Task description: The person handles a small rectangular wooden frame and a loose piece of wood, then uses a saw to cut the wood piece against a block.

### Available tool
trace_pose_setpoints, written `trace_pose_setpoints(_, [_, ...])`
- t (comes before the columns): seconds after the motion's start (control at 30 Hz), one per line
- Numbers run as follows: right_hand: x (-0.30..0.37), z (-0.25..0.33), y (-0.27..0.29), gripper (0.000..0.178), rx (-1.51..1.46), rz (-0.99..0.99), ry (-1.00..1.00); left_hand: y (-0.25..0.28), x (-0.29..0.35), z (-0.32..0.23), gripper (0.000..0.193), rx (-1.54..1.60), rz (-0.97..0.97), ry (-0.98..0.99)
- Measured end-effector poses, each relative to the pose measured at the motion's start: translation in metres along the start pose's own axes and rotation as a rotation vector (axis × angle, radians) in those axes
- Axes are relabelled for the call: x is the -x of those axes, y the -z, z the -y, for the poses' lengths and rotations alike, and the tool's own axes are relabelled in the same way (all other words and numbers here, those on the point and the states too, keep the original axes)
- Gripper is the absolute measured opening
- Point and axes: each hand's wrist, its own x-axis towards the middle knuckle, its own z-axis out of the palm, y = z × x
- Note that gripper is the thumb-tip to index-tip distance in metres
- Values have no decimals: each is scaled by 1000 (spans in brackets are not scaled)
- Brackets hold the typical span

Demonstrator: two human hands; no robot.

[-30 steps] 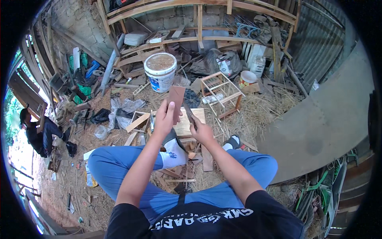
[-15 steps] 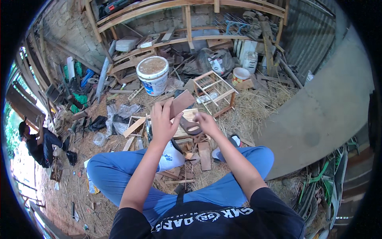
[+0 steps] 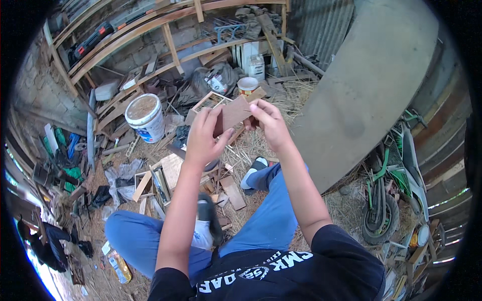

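Straw-littered brown earth floor (image 3: 296, 100) is lying below; half-curled left hand (image 3: 202, 139) is gripping flat, rectangular brown wooden board (image 3: 233, 114); bent-fingered right hand (image 3: 270, 123) is pinching its right end.

Board (image 3: 232, 116) partly covered by left fingers (image 3: 203, 119), crate (image 3: 211, 101) beyond them partly masked, saw (image 3: 211, 165) below them partly lost behind left wrist (image 3: 194, 163).

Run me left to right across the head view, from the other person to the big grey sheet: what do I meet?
Other person → white bucket → left hand → flat wood piece → right hand → big grey sheet.
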Motion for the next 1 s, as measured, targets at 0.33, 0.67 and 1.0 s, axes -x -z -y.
trace_pose_setpoints(0.33, [70,34,8,17,147,-342,212,6,-24,-28,45,526,566,-24])
trace_pose_setpoints(0.67, [207,27,-8,15,475,-909,177,-74,-6,-76,34,1061,1085,-4])
trace_pose_setpoints(1.0, [268,76,-73,17,1112,-1139,246,-88,2,-132,27,1244,1154,-350])
